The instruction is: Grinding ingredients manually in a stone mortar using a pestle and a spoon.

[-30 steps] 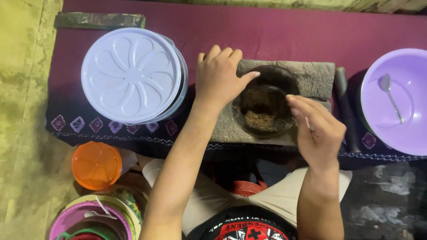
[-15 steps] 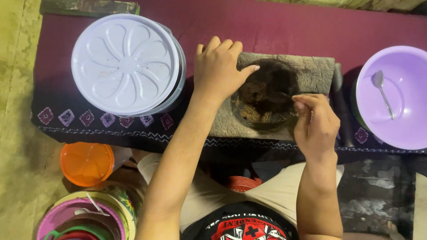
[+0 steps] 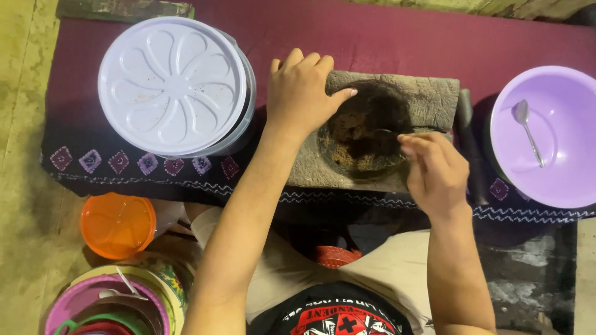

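A grey stone mortar slab point(image 3: 428, 99) lies on a maroon cloth point(image 3: 385, 37), and its round hollow holds brown paste point(image 3: 357, 133). My left hand point(image 3: 301, 93) lies over the slab's left end. Its fingers curl over the far edge and its thumb points along the hollow's rim. My right hand point(image 3: 437, 174) is at the hollow's right rim. Its fingertips are pinched on a thin dark utensil point(image 3: 386, 131) that reaches into the paste. What kind of utensil it is stays unclear.
A large white container with a flower-patterned lid point(image 3: 171, 87) stands left of the slab. On the right is a purple bowl point(image 3: 559, 180) with a metal spoon point(image 3: 528, 130) in it, and a dark stone pestle point(image 3: 465, 142) lies beside the slab. An orange lid point(image 3: 118, 224) and stacked coloured bowls point(image 3: 118, 304) sit at lower left.
My right hand has shifted slightly at the hollow's right rim and the paste looks more spread out. My left hand stays on the slab. The view has drifted a little.
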